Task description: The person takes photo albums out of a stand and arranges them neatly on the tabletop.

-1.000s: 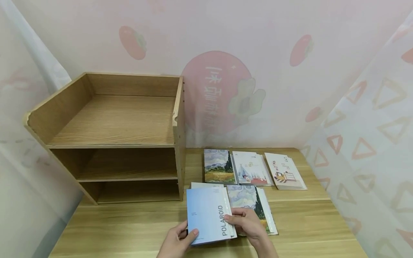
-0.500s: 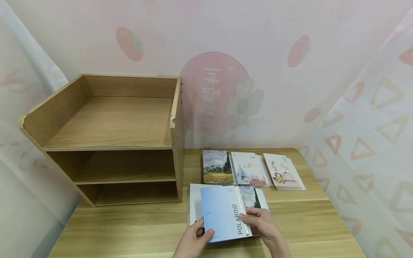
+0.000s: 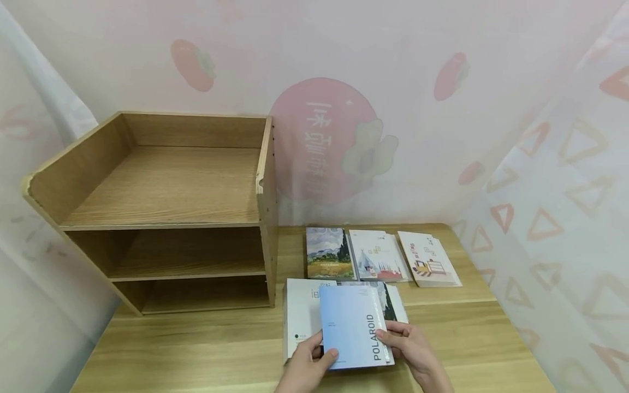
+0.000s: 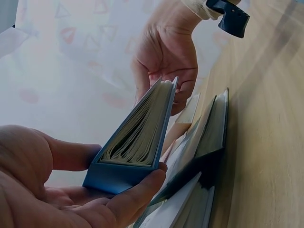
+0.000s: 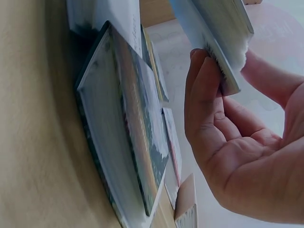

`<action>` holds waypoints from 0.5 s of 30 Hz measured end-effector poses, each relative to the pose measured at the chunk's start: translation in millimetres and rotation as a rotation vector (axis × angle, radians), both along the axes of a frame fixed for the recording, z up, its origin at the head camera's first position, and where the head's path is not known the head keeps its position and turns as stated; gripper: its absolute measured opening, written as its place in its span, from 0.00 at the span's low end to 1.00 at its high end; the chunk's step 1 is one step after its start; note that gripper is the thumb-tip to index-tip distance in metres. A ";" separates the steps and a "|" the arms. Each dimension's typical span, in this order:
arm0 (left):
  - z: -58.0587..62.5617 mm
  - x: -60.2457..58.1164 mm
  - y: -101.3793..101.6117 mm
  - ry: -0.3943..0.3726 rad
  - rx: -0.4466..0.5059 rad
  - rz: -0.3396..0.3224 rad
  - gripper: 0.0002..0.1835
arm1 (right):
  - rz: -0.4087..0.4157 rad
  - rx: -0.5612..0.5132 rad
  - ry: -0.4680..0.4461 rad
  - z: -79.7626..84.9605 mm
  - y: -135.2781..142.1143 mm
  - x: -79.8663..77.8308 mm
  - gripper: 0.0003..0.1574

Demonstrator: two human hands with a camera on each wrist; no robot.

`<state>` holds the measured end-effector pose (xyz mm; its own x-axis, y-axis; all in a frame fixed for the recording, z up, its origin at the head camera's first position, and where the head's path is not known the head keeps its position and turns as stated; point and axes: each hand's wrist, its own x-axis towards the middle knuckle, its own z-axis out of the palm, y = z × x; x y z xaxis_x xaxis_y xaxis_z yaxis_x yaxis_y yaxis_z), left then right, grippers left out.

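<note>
A light blue photo album (image 3: 349, 327) marked POLAROID is held up over the table between both hands. My left hand (image 3: 307, 363) grips its lower left side, thumb on the cover and fingers underneath, as the left wrist view shows. At the opposite edge my right hand (image 3: 410, 346) pinches the album near the printed word. Under it lie a white book (image 3: 300, 311) on the left and a landscape-painting book (image 3: 387, 305), mostly covered in the head view. The right wrist view shows a gap between the raised album and the painted book (image 5: 137, 123).
Behind these, another landscape book (image 3: 328, 254), a white tent-picture book (image 3: 375, 259) and a white book with a furniture drawing (image 3: 427, 259) lie in a row. A wooden shelf unit (image 3: 162, 224) stands left on the wooden table (image 3: 196, 349), before a printed curtain (image 3: 417, 49).
Both hands have carried the blue album to the right, from over the white book to over the painted book. More of the white book shows now. The head view has shifted slightly.
</note>
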<state>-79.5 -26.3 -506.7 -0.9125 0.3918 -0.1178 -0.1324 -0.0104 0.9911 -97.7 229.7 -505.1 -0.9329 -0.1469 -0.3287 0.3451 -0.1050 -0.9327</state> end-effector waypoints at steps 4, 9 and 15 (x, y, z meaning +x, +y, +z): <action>-0.7 2.3 7.4 0.000 -0.009 -0.002 0.27 | -0.016 0.020 -0.006 -0.2 4.9 4.7 0.30; 0.2 3.0 18.5 0.001 -0.023 0.014 0.25 | -0.051 0.054 -0.013 -1.0 13.7 8.6 0.31; 4.5 3.6 37.7 0.046 -0.075 0.025 0.23 | -0.081 0.055 -0.033 -0.7 31.3 11.3 0.27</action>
<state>-75.9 11.3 -502.1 -0.9270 0.3605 -0.1039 -0.0874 0.0618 0.9943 -86.3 261.0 -505.8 -0.9296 -0.0523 -0.3649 0.3682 -0.0823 -0.9261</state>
